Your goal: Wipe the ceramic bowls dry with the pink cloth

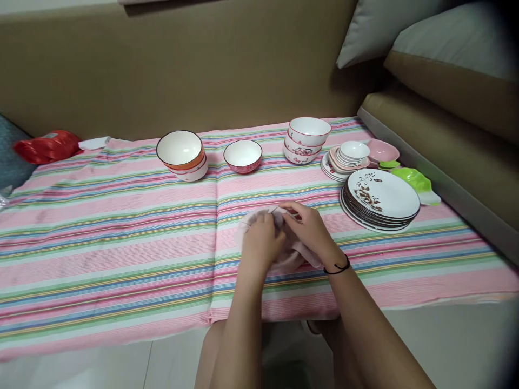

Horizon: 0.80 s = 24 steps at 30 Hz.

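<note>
Both my hands meet at the middle of the striped tablecloth [121, 237]. My left hand [261, 243] and my right hand [310, 229] are closed round a pale pink cloth [298, 258], which seems wrapped about a small round object that I cannot make out. A black band sits on my right wrist. The cloth bulges out under and between my fingers.
Behind my hands stand an orange-rimmed bowl stack [182, 155], a single red-patterned bowl [242, 155] and a stack of three bowls [307, 139]. At the right are a stack of flowered plates [381, 199], small saucers [352, 154], a pink dish [383, 150] and a green leaf dish [417, 182]. A red bag [46, 146] lies far left.
</note>
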Motion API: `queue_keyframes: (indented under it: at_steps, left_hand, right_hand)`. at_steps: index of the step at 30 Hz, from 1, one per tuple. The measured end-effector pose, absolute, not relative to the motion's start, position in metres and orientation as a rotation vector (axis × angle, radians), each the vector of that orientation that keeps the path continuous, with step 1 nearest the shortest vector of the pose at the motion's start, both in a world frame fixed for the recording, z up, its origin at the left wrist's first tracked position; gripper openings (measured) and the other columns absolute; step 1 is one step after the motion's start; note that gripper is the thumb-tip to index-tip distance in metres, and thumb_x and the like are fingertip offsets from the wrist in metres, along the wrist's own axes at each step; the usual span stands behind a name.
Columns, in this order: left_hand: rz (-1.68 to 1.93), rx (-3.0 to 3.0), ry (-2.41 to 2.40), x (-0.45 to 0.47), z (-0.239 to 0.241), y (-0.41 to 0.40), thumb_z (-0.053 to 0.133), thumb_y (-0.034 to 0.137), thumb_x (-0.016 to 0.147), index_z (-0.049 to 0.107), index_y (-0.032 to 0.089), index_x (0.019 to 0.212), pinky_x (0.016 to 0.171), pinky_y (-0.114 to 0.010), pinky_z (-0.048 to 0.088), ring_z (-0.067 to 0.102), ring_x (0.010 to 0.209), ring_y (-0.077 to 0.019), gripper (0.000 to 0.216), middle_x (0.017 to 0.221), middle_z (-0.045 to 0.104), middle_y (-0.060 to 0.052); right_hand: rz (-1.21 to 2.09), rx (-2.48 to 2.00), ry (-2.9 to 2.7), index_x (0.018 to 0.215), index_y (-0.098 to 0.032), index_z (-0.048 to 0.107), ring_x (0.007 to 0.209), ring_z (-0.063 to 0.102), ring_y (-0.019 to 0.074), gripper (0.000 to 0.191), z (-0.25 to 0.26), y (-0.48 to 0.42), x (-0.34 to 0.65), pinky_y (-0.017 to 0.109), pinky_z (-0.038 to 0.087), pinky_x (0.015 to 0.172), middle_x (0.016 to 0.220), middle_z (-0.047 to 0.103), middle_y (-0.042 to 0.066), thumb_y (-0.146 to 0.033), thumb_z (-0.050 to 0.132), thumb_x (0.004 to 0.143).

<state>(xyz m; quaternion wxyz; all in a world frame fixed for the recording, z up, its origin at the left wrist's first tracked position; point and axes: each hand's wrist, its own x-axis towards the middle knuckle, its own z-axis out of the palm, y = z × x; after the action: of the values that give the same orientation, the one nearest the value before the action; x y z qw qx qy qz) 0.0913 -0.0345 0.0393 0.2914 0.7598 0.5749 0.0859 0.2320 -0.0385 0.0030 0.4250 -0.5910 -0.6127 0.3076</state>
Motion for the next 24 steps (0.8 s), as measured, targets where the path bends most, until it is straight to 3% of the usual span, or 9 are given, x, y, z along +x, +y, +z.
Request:
queue_keyframes:
  at_steps: [3, 8, 15, 20, 24]
  left_hand:
    - [0.705, 1.760, 1.301, 0.065, 0.060, -0.032, 0.050, 0.032, 0.088, 0.061, 0.021, 0.095, 0.078, -0.032, 0.049, 0.065, 0.089, -0.0214, 0.017, 0.096, 0.069, -0.006]
    - [1.184, 1.438, 1.316, 0.029, 0.055, -0.022, 0.059, 0.038, 0.084, 0.064, 0.021, 0.096, 0.083, -0.032, 0.049, 0.066, 0.089, -0.0196, 0.021, 0.098, 0.070, -0.004]
    - [1.107, 1.193, 1.358, 0.039, 0.013, -0.013, 0.055, 0.046, 0.084, 0.072, 0.017, 0.095, 0.099, -0.036, 0.044, 0.062, 0.110, -0.0243, 0.035, 0.110, 0.072, -0.008]
    - [1.052, 0.788, 1.212, 0.048, 0.001, -0.014, 0.054, 0.058, 0.081, 0.072, 0.014, 0.098, 0.092, -0.037, 0.048, 0.065, 0.103, -0.0265, 0.051, 0.106, 0.073, -0.011]
    - [1.030, 0.734, 1.112, 0.054, -0.004, -0.019, 0.057, 0.056, 0.080, 0.072, 0.015, 0.103, 0.091, -0.036, 0.047, 0.064, 0.104, -0.0266, 0.050, 0.109, 0.072, -0.010]
  right_hand:
    - [0.789, -1.480, -1.456, 0.104, -0.022, 0.067, 0.100, 0.065, 0.0204, 0.023, 0.007, -0.040, 0.239, 0.032, 0.053, 0.083, 0.108, 0.070, 0.004, -0.027, 0.053, 0.087]
    - [0.711, -1.498, -1.297, 0.098, -0.019, 0.068, 0.099, 0.065, 0.0214, 0.023, 0.010, -0.040, 0.245, 0.033, 0.051, 0.085, 0.105, 0.071, 0.006, -0.035, 0.056, 0.087]
    - [0.892, -1.376, -1.181, 0.103, -0.019, 0.069, 0.109, 0.062, 0.0228, 0.030, 0.000, -0.037, 0.226, 0.037, 0.047, 0.096, 0.112, 0.070, 0.007, -0.040, 0.055, 0.088]
    - [1.054, -1.286, -1.106, 0.104, -0.019, 0.069, 0.113, 0.060, 0.0226, 0.030, -0.004, -0.037, 0.216, 0.037, 0.043, 0.100, 0.115, 0.069, 0.006, -0.039, 0.057, 0.085]
    - [1.120, -1.253, -1.026, 0.102, -0.019, 0.070, 0.113, 0.059, 0.0234, 0.032, -0.006, -0.036, 0.214, 0.036, 0.043, 0.100, 0.115, 0.069, 0.006, -0.041, 0.059, 0.082]
